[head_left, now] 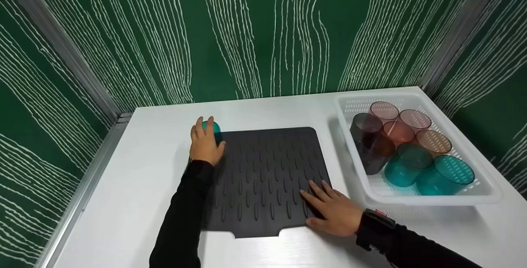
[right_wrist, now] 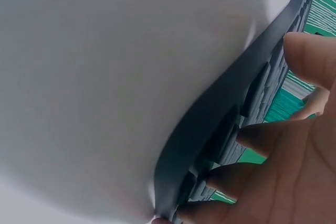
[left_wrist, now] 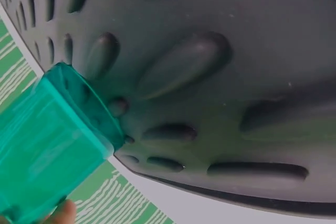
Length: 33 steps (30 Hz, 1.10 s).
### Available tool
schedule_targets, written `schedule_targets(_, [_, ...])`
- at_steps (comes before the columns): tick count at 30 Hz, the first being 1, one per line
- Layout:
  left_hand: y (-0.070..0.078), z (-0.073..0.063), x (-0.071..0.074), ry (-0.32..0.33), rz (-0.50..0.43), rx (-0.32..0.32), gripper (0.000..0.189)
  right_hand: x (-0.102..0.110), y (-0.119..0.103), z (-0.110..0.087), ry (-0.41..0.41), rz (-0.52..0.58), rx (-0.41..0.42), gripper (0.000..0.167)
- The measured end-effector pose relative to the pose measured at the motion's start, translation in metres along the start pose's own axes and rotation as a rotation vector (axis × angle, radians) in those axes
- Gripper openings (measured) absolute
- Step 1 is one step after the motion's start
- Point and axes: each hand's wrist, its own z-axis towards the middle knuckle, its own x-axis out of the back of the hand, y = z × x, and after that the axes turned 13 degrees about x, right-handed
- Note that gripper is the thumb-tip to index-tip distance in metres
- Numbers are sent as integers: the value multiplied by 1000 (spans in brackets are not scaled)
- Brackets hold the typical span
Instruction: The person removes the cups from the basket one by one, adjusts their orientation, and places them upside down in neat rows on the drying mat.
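My left hand grips a teal clear tumbler at the far left corner of a dark grey ridged drying mat. In the left wrist view the tumbler has its open rim against the mat's surface near the edge, and only a fingertip shows beside it. Over the mat's near right edge lies my right hand, fingers spread and touching the mat. The right wrist view shows those fingers on the ridged side, along the mat's edge.
A white perforated plastic basket stands at the right of the white table. It holds several tumblers: pink, brown, dark grey and teal, such as the teal one at its near right. Green walls with white lines rise behind and at both sides.
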Motion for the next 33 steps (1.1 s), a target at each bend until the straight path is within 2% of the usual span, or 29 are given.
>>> schedule_targets(11, [-2,0,5,-41,37,7,74,-1,2,2,36,3,-17,71])
schedule_targets(17, [1,-3,5,-24,35,37,77,3,-8,2,122,9,25,72])
schedule_targets(20, [5,-8,6,31,50,26,80,7,-15,2,192,12,56,73])
schedule_targets(24, [16,-17,-1,172,88,-70,82,13,-24,3,288,6,97,76])
schedule_targets(26, [28,-24,-7,196,77,-116,84,19,-28,2,331,-13,116,79])
schedule_targets(27, [35,-28,-9,189,64,-134,85,22,-30,1,351,-25,128,81])
schedule_targets(29, [51,-38,-12,134,0,-153,87,29,-33,0,392,-72,145,84])
schedule_targets(33, [85,-62,-13,-51,-121,-148,92,47,-36,-5,454,-147,153,90])
